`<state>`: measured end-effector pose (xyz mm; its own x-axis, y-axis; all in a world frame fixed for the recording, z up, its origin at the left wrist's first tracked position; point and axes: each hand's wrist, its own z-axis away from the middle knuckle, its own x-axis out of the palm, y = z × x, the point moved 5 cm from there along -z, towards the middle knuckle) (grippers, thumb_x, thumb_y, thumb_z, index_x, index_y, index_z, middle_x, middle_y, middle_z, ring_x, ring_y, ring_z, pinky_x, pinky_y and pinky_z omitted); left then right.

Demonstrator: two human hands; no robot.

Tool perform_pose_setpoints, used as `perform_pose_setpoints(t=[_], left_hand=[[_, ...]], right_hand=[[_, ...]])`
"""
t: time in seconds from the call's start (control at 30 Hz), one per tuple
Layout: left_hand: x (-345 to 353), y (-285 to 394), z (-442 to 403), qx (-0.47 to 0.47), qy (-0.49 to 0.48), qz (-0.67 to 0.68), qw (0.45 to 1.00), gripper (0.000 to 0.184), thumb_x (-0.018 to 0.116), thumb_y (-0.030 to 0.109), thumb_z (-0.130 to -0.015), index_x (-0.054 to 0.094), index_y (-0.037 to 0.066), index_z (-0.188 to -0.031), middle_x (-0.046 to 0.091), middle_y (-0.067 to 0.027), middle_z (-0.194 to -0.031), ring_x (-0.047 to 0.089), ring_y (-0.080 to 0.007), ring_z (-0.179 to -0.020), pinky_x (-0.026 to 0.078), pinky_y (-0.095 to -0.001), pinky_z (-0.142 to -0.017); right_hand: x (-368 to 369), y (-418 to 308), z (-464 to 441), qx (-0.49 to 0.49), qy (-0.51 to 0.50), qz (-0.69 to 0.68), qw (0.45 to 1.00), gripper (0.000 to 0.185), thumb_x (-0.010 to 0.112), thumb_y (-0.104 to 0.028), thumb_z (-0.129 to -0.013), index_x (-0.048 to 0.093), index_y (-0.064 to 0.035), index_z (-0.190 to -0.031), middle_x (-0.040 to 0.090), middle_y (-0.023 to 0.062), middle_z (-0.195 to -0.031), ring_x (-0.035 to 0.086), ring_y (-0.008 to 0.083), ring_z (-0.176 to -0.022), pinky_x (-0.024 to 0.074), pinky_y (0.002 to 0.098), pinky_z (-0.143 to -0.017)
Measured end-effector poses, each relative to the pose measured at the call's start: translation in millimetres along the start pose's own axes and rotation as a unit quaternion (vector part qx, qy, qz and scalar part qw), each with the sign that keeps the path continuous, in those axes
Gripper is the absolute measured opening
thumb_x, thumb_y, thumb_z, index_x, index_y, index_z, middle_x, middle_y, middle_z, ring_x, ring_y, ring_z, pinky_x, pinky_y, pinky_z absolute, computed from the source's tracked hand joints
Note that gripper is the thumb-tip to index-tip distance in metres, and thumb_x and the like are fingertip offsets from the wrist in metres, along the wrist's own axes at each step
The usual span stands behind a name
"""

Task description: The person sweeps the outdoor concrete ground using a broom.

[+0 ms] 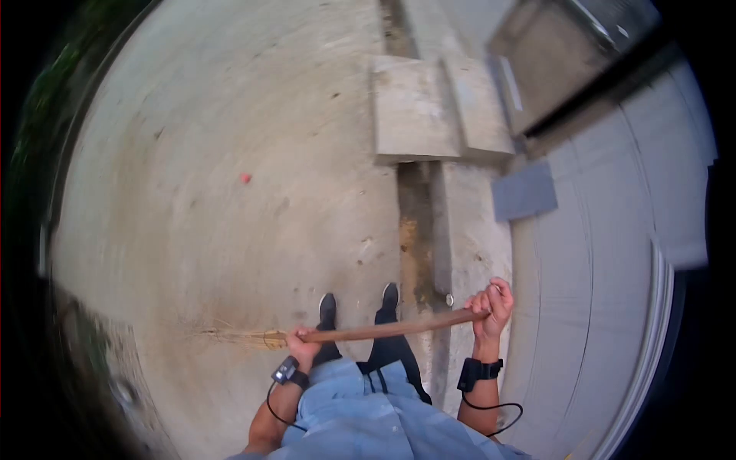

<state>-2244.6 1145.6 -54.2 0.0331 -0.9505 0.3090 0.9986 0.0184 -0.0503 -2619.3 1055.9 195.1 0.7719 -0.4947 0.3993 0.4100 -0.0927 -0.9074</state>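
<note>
A broom with a long brown wooden handle (391,329) lies crosswise in front of my body, held in both hands. My left hand (303,345) is closed round the handle close to the bristles. Pale, straw-like bristles (244,336) stick out to the left of it, a little above the concrete as far as I can judge. My right hand (492,305) grips the other end of the handle, higher and to the right. A dark device is strapped to each wrist.
Concrete ground (230,245) spreads ahead and left, with a small red object (245,178) on it. A narrow gutter (416,238) runs forward beside my right foot, bridged by a concrete slab (414,107). A pale wall (567,307) stands at right; plants (46,100) edge the left.
</note>
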Motion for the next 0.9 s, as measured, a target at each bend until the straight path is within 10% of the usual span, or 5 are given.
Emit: perform_pose_setpoints(t=[0.33, 0.63, 0.73, 0.83, 0.9], left_hand=[[-177.1, -88.7, 65.9, 0.227, 0.058, 0.314, 0.92, 0.026, 0.043, 0.009, -0.073, 0.033, 0.013, -0.05, 0.035, 0.0025, -0.042, 0.035, -0.0123, -0.037, 0.038, -0.0246, -0.041], [-229.5, -188.5, -173.2, 0.148, 0.08, 0.244, 0.955, 0.023, 0.04, 0.02, -0.069, 0.055, 0.005, -0.06, 0.057, -0.0109, -0.066, 0.053, -0.0232, -0.067, 0.042, -0.0327, -0.07], [-84.3, -201.7, -140.7, 0.389, 0.001, -0.204, 0.898, 0.025, 0.041, 0.018, -0.075, 0.058, 0.001, -0.068, 0.056, -0.0099, -0.074, 0.052, -0.0192, -0.066, 0.044, -0.0327, -0.061], [86.3, -226.6, -140.1, 0.132, -0.165, 0.159, 0.964, 0.02, 0.039, 0.01, -0.073, 0.054, -0.003, -0.073, 0.051, -0.0168, -0.076, 0.048, -0.0254, -0.076, 0.039, -0.0349, -0.072], [211.4, -224.0, -59.6, 0.131, -0.04, -0.198, 0.971, 0.012, 0.043, 0.009, -0.068, 0.047, -0.001, -0.063, 0.049, -0.0148, -0.066, 0.048, -0.0262, -0.063, 0.041, -0.0338, -0.062]], right_hand=[[57.2, 23.7, -17.7, 0.336, -0.407, -0.076, 0.846, 0.013, 0.045, -0.011, -0.082, 0.051, -0.0016, -0.088, 0.037, 0.001, -0.046, 0.041, 0.0126, -0.041, 0.0465, 0.0399, -0.059], [159.9, 44.7, -73.7, 0.293, -0.472, 0.015, 0.831, 0.012, 0.046, -0.01, -0.082, 0.051, -0.0003, -0.088, 0.035, -0.0005, -0.046, 0.037, 0.0102, -0.038, 0.0453, 0.0326, -0.048], [188.0, 8.4, -117.5, 0.227, -0.439, 0.08, 0.866, 0.014, 0.047, -0.013, -0.082, 0.051, -0.0004, -0.088, 0.032, -0.0015, -0.046, 0.036, 0.0096, -0.039, 0.0439, 0.0312, -0.046], [191.4, -70.8, -167.8, 0.052, -0.426, 0.132, 0.893, 0.016, 0.044, -0.013, -0.084, 0.05, -0.0013, -0.093, 0.027, -0.0053, -0.047, 0.029, 0.0042, -0.04, 0.0394, 0.0262, -0.046], [176.7, -133.0, -182.7, -0.056, -0.225, 0.128, 0.964, 0.019, 0.043, -0.013, -0.084, 0.049, 0.0004, -0.097, 0.024, -0.005, -0.049, 0.027, 0.0044, -0.043, 0.0391, 0.0255, -0.055]])
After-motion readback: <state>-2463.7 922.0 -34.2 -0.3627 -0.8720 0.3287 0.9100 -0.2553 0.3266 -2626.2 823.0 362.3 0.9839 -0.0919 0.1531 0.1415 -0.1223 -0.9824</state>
